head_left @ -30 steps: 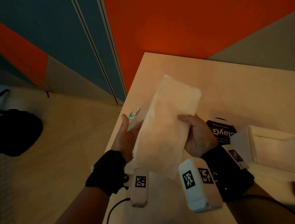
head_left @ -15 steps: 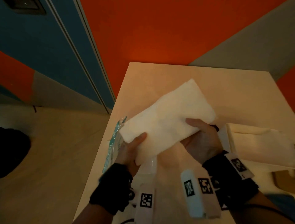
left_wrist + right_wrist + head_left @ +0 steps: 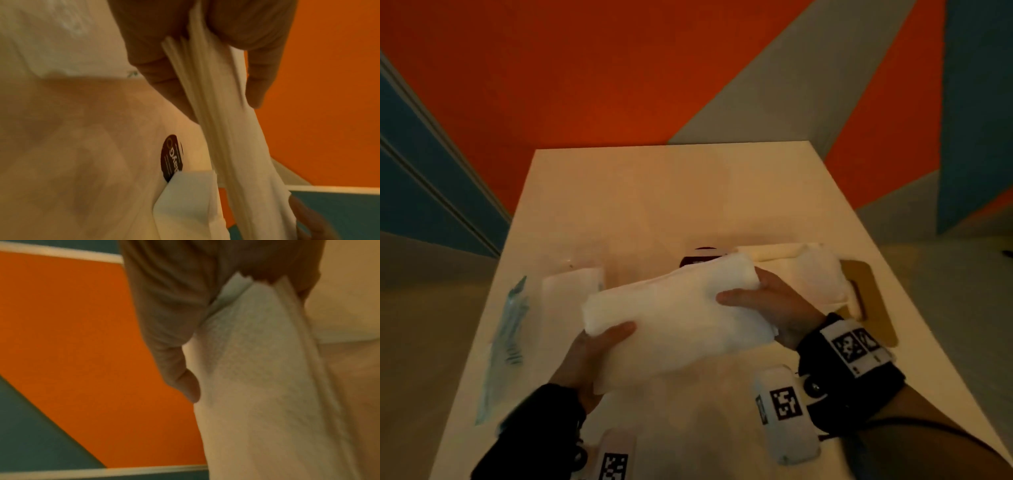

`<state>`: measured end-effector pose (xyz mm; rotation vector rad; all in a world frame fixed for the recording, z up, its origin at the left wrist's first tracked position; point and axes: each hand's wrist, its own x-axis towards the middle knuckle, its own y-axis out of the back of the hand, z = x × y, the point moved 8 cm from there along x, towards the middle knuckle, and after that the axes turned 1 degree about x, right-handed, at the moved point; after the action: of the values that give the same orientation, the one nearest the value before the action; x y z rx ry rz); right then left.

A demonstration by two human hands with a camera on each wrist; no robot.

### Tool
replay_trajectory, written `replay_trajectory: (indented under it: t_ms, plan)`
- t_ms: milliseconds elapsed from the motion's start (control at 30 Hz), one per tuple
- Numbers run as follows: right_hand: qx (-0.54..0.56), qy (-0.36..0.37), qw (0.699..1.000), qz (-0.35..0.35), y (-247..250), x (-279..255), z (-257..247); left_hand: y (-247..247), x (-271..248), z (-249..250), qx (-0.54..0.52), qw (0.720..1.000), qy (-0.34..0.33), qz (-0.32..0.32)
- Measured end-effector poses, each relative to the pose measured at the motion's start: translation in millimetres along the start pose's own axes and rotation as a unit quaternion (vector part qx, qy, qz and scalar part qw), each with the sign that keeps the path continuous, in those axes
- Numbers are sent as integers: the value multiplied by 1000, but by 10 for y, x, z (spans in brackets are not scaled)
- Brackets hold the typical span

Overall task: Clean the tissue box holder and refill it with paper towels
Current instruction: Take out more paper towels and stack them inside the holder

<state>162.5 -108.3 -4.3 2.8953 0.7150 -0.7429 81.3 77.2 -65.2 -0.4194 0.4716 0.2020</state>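
Observation:
A thick white stack of paper towels [image 3: 671,308] hangs lengthwise above the table, held at both ends. My left hand [image 3: 599,346] grips its near left end, thumb on top; the left wrist view shows the stack [image 3: 226,121] edge-on between thumb and fingers. My right hand [image 3: 763,301] grips the far right end, thumb on top, and the stack [image 3: 257,378] fills the right wrist view. The white tissue box holder [image 3: 801,270] lies on the table just behind my right hand, partly hidden by it.
A tan wooden lid [image 3: 866,294] lies right of the holder. A dark round sticker [image 3: 700,258] shows behind the stack. A white pack [image 3: 571,291] and crumpled clear plastic wrapping [image 3: 510,335] lie at the table's [image 3: 654,205] left side. Orange, grey and blue walls surround it.
The stack has swung from upright to lying nearly level and moved right toward the holder. Both hands kept hold of it, and the head view shifted right.

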Motion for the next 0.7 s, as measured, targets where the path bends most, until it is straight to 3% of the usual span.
replay_trajectory:
  t_ms: [167, 267, 333, 433, 533, 633, 700]
  plan:
    - [-66, 1, 997, 47, 547, -200, -102, -600, 159, 19, 6, 998, 59, 4]
    - [-117, 30, 988, 92, 947, -284, -329, -996, 423, 253, 78, 996, -22, 41]
    - [-213, 33, 967, 135, 1261, -233, -416, -1276, 565, 389, 155, 984, -74, 52]
    - [-351, -18, 925, 147, 1536, -35, -345, -1646, 762, 400, 326, 940, -98, 32]
    - [-423, -59, 896, 119, 1630, 169, -190, -1830, 876, 249, 468, 881, -66, 20]
    - [-457, -68, 882, 96, 1657, 309, -56, -1960, 905, 169, 573, 818, -55, 8]
    - [-468, -67, 876, 93, 1687, 351, 19, -2016, 925, 133, 607, 792, -64, 11]
